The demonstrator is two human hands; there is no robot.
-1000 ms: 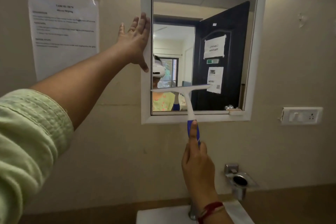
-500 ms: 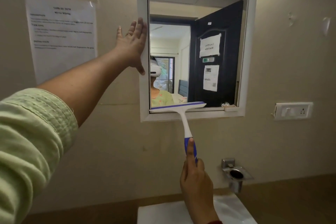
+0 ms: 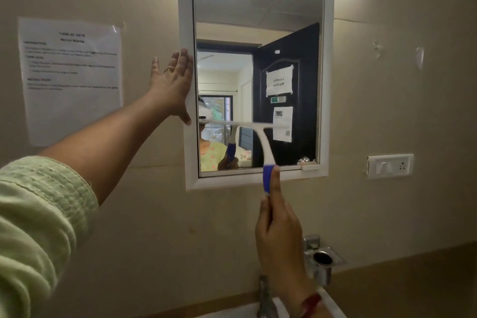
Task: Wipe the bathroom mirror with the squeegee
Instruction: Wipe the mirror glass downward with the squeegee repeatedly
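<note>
Gripping the squeegee (image 3: pixel 260 134) by its blue handle, the right hand (image 3: pixel 280 224) is wrapped low w/ one finger laid up along it. The left hand (image 3: pixel 173 85) lies flat, fingers straight, on the mirror (image 3: pixel 258 8) frame's left edge, centre-left of frame. Blade sits across lower-mid glass. Risk: low grip gives uneven pressure, blade tilts, streaks left.

switch plate (image 3: pixel 390 166): white, on beige wall, the landmark
paper notice (image 3: pixel 72 80): taped up far left of switch plate, slightly higher, print blurred
tape scraps (image 3: pixel 419 57): above switch plate
metal cup holder (image 3: pixel 324 259): below-left of switch plate
tap (image 3: pixel 265 299): lower, further left
sink (image 3: pixel 232 313): white, under tap
</note>
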